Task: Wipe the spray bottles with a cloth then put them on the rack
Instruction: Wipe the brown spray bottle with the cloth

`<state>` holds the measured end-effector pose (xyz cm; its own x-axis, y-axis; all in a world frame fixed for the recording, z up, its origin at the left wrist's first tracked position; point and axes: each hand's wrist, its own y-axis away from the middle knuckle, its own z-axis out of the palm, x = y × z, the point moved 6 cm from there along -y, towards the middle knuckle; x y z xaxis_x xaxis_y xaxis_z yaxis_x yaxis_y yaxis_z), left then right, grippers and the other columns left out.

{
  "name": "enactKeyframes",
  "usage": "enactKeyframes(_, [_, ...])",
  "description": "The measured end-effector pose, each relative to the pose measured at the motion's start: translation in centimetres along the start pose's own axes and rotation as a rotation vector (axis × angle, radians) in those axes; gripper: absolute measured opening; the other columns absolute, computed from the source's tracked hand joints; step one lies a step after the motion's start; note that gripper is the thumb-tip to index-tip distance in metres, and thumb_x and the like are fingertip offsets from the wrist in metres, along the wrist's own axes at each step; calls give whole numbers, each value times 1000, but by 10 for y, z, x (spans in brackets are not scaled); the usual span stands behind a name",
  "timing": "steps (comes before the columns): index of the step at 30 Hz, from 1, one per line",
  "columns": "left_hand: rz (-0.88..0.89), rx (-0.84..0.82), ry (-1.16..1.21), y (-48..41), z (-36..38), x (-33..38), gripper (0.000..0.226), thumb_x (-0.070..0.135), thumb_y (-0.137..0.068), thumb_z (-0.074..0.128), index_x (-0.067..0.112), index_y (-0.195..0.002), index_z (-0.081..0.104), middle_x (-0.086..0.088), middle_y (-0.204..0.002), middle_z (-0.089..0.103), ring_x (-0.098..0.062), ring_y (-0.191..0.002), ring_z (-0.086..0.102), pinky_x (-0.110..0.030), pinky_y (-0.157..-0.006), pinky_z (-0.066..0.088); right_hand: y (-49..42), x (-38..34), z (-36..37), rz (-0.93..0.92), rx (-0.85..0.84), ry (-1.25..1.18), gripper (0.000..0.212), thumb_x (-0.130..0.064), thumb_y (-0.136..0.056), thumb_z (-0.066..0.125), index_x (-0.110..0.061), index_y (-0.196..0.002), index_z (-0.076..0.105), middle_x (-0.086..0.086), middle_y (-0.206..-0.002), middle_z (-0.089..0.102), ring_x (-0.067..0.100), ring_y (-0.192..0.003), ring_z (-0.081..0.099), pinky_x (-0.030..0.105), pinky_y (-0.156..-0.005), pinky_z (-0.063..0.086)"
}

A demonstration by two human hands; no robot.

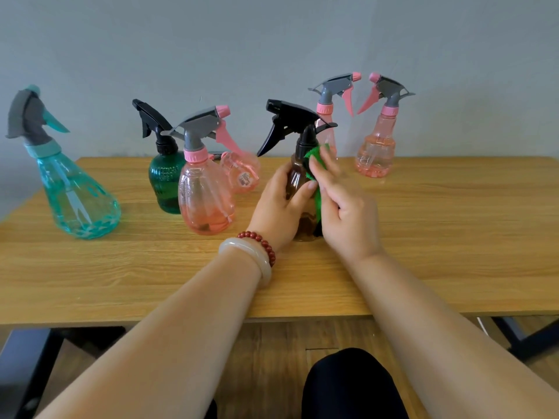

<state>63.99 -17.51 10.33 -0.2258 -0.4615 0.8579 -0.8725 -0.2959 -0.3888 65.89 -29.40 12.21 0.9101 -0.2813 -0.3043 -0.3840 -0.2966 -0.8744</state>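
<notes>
We are in the wiping step. Our left hand (281, 207) grips the brown spray bottle (296, 179) round its body, thumb across the front, and holds it upright on the table (423, 237). Our right hand (348, 216), just right of it, holds the green cloth (314, 157) against the bottle's shoulder. Its fingertips are blurred, so we take it as probably a pinch, with the lower fingers curled. Both forearms reach forward and converge on the bottle. Next, we judge, the cloth must travel down the body while the left hand turns the bottle. A pink bottle (205, 201) stands just left of the left hand. No rack is in view.
</notes>
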Motion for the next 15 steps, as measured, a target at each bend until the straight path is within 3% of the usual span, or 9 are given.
enactKeyframes(3, [-17,-42,10,-1,-1,-1,39,30,-99,56,21,-136,48,3,-124,61,-9,-115,56,-24,-99,45,3,17,-1,205,24,-55,40,0,-95,49,1,-135,55,17,-136,57,19,-127,51,30,-107,42])
enactKeyframes(8, [20,-49,7,0,-2,-1,35,28,-100,55,23,-134,49,6,-121,61,-3,-111,56,-11,-92,42,3,-5,3,-61,-39,5,43,14,-92,49,6,-134,53,13,-144,44,34,-138,42,37,-115,35])
enactKeyframes(12, [24,-68,6,1,-2,0,34,28,-101,54,25,-134,48,6,-121,61,-1,-110,56,-9,-90,41,2,10,5,230,-50,-157,48,-2,-97,45,-5,-145,42,9,-150,43,17,-139,40,30,-115,34])
enactKeyframes(15, [49,-71,7,1,-2,-1,29,27,-101,53,31,-129,46,9,-121,60,11,-108,52,-1,-88,37,4,5,3,180,-82,-156,49,-2,-98,45,0,-147,37,11,-152,38,20,-143,35,28,-118,30])
